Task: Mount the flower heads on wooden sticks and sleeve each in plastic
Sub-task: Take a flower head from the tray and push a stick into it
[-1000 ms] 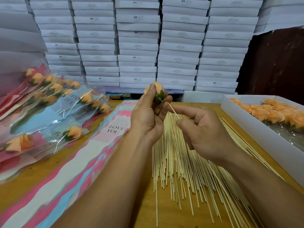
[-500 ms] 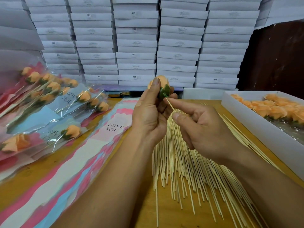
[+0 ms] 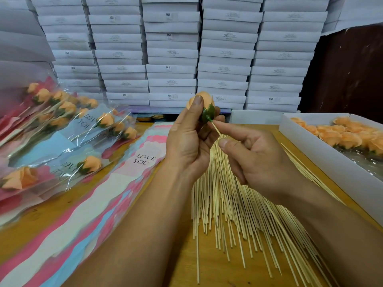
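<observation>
Left hand (image 3: 187, 141) grips the flower head (image 3: 204, 104), right hand (image 3: 259, 160) pinches the stick (image 3: 215, 129); a crooked push could snap it.

Two hands are in view, the left hand (image 3: 187, 141) and the right hand (image 3: 259, 160). One orange flower head (image 3: 204, 100) and one wooden stick (image 3: 215, 129) are raised between them. A loose pile of sticks (image 3: 238, 214), too many to count, lies mid-tabletop (image 3: 211, 272). One open white box (image 3: 331, 162) at the right edge holds about a dozen visible flower heads (image 3: 348, 137). Roughly fifteen sleeved flowers (image 3: 91, 162) lie at the left edge. One stack of printed sleeves (image 3: 128, 179) runs beside them. White boxes (image 3: 172, 69) along the far edge stand in at least five columns.
</observation>
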